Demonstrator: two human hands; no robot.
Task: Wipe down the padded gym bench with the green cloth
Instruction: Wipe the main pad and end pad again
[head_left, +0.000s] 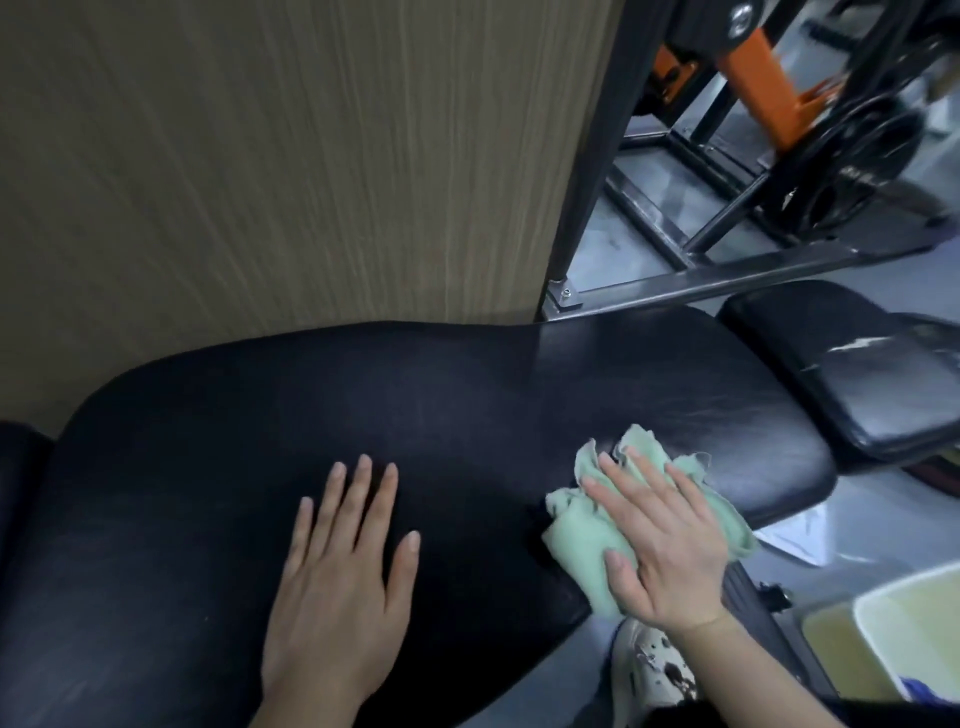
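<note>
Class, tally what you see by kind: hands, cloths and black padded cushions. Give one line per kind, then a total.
Hands: 2, left hand and right hand
Cloths: 1, green cloth
Black padded cushions: 2, large pad and small pad
Total: 5

This is a gym. A long black padded bench (415, 441) fills the foreground, with a second, worn pad (857, 374) just beyond its end. Behind stands a black steel rack frame (727, 275) bolted to the grey floor, with orange brackets (763, 78) and what look like black weight plates (852, 171), somewhat blurred. A wood-grain wall panel (285, 156) stands behind the bench.
</note>
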